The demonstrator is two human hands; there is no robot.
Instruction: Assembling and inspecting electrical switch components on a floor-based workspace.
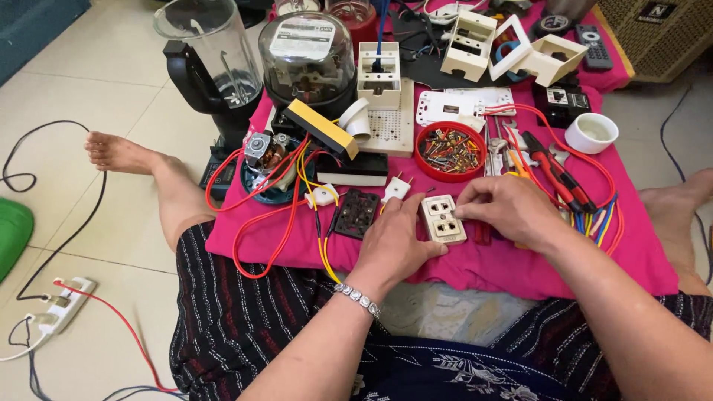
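A cream double wall socket [443, 219] lies on the pink cloth [520, 267] in front of me. My left hand [394, 241] rests flat beside it, with the thumb against its lower left side. My right hand [505, 208] pinches the socket's upper right edge with thumb and fingertips. A white two-pin plug [397, 188] lies just above my left hand. A dark square socket part [357, 214] sits to the left of that hand.
A red bowl of screws [450, 151], red-handled pliers [553, 171], a white cup [591, 132], a glass electricity meter [308, 56], a blender jug [212, 56], red and yellow wires [286, 215] and cream switch boxes [512, 48] crowd the cloth. A power strip [63, 304] lies on the floor.
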